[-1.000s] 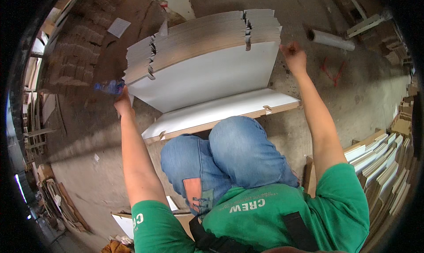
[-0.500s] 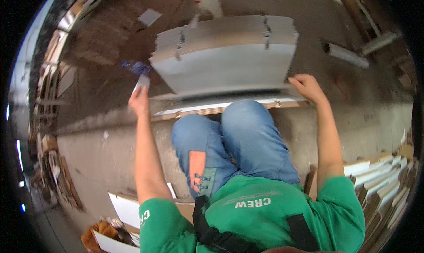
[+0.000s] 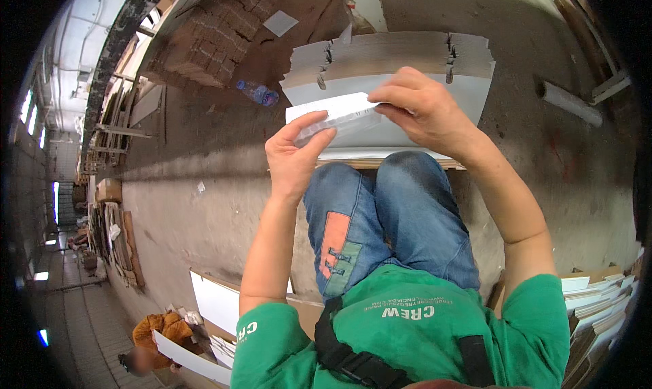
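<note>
My left hand [image 3: 295, 151] is closed round the left end of a long, narrow white packet [image 3: 333, 110], which has small dark marks along it and a see-through plastic part below. Thumb and fingers of my right hand [image 3: 428, 110] pinch its right end; their tips partly hide that end. Both hands hold it above my knees, in front of a stack of white-faced cardboard sheets [image 3: 387, 52]. This stack has slots cut through its far part and stands just beyond my knees.
A clear plastic bottle [image 3: 258, 93] lies on the floor left of the stack. Farther left are brown cardboard bundles [image 3: 210, 36]. A pale roll [image 3: 572, 103] lies at right. White boards [image 3: 598, 301] are stacked at lower right. Another person [image 3: 159, 334] is at lower left beside boards.
My left hand has brought the white packet up and in over my lap. My right hand has left the stack's right side and now grips the packet's other end. The view has swung left.
</note>
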A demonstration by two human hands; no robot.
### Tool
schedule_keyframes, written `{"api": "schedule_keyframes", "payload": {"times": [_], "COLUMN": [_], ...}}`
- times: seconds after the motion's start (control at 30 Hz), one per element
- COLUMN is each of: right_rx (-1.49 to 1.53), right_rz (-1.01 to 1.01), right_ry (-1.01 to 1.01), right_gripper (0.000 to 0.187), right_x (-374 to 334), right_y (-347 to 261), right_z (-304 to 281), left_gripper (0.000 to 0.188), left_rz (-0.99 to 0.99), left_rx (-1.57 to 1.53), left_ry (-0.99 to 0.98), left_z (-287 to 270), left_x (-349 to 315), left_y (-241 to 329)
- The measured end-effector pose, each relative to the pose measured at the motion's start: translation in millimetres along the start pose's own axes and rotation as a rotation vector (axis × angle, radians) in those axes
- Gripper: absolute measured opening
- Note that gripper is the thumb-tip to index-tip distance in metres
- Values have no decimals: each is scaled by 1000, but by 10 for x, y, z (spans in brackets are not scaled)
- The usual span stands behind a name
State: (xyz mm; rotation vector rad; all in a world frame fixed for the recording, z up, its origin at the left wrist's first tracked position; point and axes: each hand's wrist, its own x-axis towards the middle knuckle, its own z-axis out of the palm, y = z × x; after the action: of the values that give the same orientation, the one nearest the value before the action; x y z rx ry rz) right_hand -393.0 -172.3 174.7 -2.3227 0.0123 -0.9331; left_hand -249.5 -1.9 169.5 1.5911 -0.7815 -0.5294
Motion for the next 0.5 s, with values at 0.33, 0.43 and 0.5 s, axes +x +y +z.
{"api": "schedule_keyframes", "payload": {"times": [0.33, 0.43, 0.5], "right_rx": [-271, -373, -458], "right_rz": [-100, -113, -140], "right_ry": [-168, -150, -107], "right_gripper": [16, 19, 16], "right_x": [-96, -144, -172], "right_y": [48, 41, 30], "right_z": [51, 89, 128], "left_gripper": [25, 28, 29], "left_rz": [-33, -122, -149], "left_rx": [38, -4, 5], "left_ry": [-86, -81, -65], "left_z": [168, 193, 209], "left_x": [17, 41, 72], "left_y": [78, 53, 37]}}
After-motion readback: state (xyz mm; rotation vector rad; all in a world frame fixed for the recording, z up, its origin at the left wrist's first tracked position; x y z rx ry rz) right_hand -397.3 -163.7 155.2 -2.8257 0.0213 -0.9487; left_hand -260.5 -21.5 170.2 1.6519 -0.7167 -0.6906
